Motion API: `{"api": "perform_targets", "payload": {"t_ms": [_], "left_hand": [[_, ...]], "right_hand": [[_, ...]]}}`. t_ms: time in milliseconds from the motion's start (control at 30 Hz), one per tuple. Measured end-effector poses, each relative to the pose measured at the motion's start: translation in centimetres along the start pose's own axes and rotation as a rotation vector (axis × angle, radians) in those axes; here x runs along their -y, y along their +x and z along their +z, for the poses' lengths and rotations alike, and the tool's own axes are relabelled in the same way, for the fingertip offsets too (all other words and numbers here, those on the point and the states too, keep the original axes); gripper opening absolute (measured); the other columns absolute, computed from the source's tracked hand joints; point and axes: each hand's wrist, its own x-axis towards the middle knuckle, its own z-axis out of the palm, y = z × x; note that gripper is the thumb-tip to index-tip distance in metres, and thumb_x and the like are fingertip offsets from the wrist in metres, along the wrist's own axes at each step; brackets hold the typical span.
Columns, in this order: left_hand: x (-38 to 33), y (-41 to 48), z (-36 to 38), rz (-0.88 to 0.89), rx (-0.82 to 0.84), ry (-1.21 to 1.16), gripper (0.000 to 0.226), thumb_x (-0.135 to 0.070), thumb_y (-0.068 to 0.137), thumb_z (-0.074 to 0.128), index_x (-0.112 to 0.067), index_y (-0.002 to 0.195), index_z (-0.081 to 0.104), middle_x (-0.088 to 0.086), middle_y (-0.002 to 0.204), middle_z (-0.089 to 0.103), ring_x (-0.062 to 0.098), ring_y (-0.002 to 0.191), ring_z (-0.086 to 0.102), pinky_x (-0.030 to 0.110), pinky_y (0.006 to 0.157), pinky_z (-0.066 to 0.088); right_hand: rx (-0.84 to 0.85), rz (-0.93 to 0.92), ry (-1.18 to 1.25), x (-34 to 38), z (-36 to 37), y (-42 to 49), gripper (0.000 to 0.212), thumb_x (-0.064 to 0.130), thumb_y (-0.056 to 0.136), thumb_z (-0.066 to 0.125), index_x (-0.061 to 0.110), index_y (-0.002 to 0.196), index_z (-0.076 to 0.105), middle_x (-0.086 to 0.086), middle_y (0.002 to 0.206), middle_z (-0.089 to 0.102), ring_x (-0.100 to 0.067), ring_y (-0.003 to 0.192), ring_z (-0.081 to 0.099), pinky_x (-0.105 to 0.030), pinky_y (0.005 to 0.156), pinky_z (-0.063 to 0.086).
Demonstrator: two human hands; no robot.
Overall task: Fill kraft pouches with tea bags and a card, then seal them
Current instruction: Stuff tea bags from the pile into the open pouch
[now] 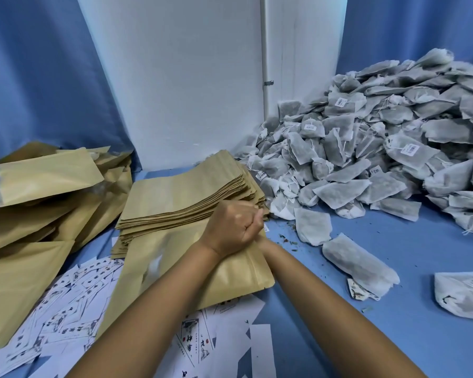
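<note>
A kraft pouch (191,271) with a small clear window lies flat on the blue table in front of me. My left hand (235,225) is curled into a fist at the pouch's far right corner and grips its top edge. My right hand (260,237) reaches in beneath the left one and is almost wholly hidden by it, so its fingers do not show. Just behind the hands is a stack of empty kraft pouches (186,195). A big heap of grey tea bags (366,137) fills the right side. Printed cards (66,304) lie scattered at the near left.
Bulging kraft pouches (38,186) are piled at the left edge. Loose tea bags (358,263) and tea crumbs lie on the table to the right of my arms. A white wall panel (189,77) and blue curtains close off the back.
</note>
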Motion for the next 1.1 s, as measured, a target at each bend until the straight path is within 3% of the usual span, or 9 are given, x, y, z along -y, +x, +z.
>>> {"api": "perform_targets", "payload": {"t_ms": [133, 200, 300, 400, 567, 733, 833, 967, 1100], "left_hand": [[1.2, 0.4, -0.8, -0.09, -0.108, 0.056, 0.048, -0.01, 0.091, 0.041, -0.005, 0.044, 0.046, 0.008, 0.043, 0.039, 0.023, 0.038, 0.038, 0.026, 0.045, 0.028], [1.1, 0.7, -0.4, -0.117, -0.117, 0.057, 0.05, -0.012, 0.092, 0.039, -0.004, 0.043, 0.042, 0.009, 0.042, 0.036, 0.024, 0.037, 0.035, 0.028, 0.041, 0.03], [1.0, 0.9, 0.5, -0.114, -0.107, 0.062, 0.05, -0.012, 0.092, 0.04, -0.005, 0.042, 0.041, 0.008, 0.041, 0.035, 0.023, 0.036, 0.035, 0.031, 0.037, 0.032], [0.8, 0.8, 1.3, -0.096, -0.084, 0.045, 0.05, -0.011, 0.092, 0.042, -0.007, 0.042, 0.043, 0.005, 0.042, 0.036, 0.021, 0.036, 0.036, 0.032, 0.038, 0.04], [0.5, 0.5, 1.6, -0.083, -0.055, 0.053, 0.049, -0.012, 0.091, 0.042, -0.006, 0.043, 0.046, 0.004, 0.042, 0.037, 0.02, 0.036, 0.036, 0.029, 0.039, 0.038], [0.4, 0.7, 1.3, -0.09, -0.083, 0.075, 0.05, -0.014, 0.092, 0.041, -0.007, 0.042, 0.045, -0.002, 0.044, 0.033, 0.011, 0.042, 0.027, 0.025, 0.042, 0.039], [0.3, 0.7, 1.5, -0.088, -0.08, 0.093, 0.05, -0.014, 0.091, 0.041, -0.007, 0.042, 0.044, 0.005, 0.041, 0.037, 0.017, 0.037, 0.031, 0.028, 0.037, 0.036], [0.0, 0.5, 1.7, -0.097, -0.065, 0.11, 0.05, -0.016, 0.092, 0.041, -0.007, 0.042, 0.045, 0.006, 0.041, 0.04, 0.023, 0.035, 0.038, 0.028, 0.037, 0.033], [-0.3, 0.4, 1.7, -0.103, -0.066, 0.131, 0.05, -0.017, 0.091, 0.041, -0.008, 0.042, 0.043, 0.005, 0.04, 0.039, 0.022, 0.035, 0.038, 0.026, 0.039, 0.031]], "right_hand": [[-0.43, -0.11, 0.211, -0.6, -5.2, -0.6, 0.012, 0.006, 0.088, 0.061, 0.012, 0.079, 0.066, -0.001, 0.076, 0.07, -0.014, 0.071, 0.066, -0.027, 0.066, 0.054], [-0.69, 0.091, -0.305, -3.1, -8.4, -0.7, 0.019, 0.021, 0.081, 0.068, 0.018, 0.1, 0.067, -0.004, 0.107, 0.066, -0.024, 0.103, 0.061, -0.038, 0.085, 0.049], [-0.588, 0.314, -0.858, -7.2, -10.8, -1.9, 0.047, 0.027, 0.083, 0.065, 0.018, 0.128, 0.054, -0.012, 0.132, 0.047, -0.034, 0.12, 0.042, -0.04, 0.095, 0.038], [-0.547, 0.172, -0.733, -7.6, -10.7, -2.2, 0.028, 0.0, 0.083, 0.053, 0.003, 0.108, 0.065, -0.019, 0.112, 0.059, -0.033, 0.104, 0.054, -0.033, 0.08, 0.044], [-0.845, -0.071, -0.599, -4.8, -10.7, -4.2, 0.025, -0.014, 0.075, 0.047, -0.002, 0.088, 0.064, -0.018, 0.095, 0.061, -0.033, 0.092, 0.053, -0.034, 0.073, 0.041], [-0.624, 0.649, -0.906, -6.0, -11.2, -6.8, 0.031, 0.024, 0.092, 0.045, 0.017, 0.121, 0.054, -0.013, 0.132, 0.042, -0.036, 0.123, 0.033, -0.044, 0.105, 0.028], [-0.525, 0.711, -0.949, -6.2, -9.8, -6.8, 0.044, 0.028, 0.09, 0.049, 0.02, 0.132, 0.042, -0.014, 0.142, 0.027, -0.041, 0.129, 0.026, -0.055, 0.107, 0.024], [-0.658, 0.507, -0.927, -6.8, -10.2, -7.0, 0.044, 0.002, 0.089, 0.041, 0.016, 0.13, 0.047, -0.015, 0.137, 0.036, -0.038, 0.121, 0.035, -0.043, 0.1, 0.031], [-0.777, -0.214, -0.182, -4.8, -9.8, -7.8, 0.035, -0.001, 0.087, 0.055, 0.014, 0.119, 0.061, -0.001, 0.116, 0.064, -0.018, 0.106, 0.058, -0.012, 0.079, 0.044]]}}
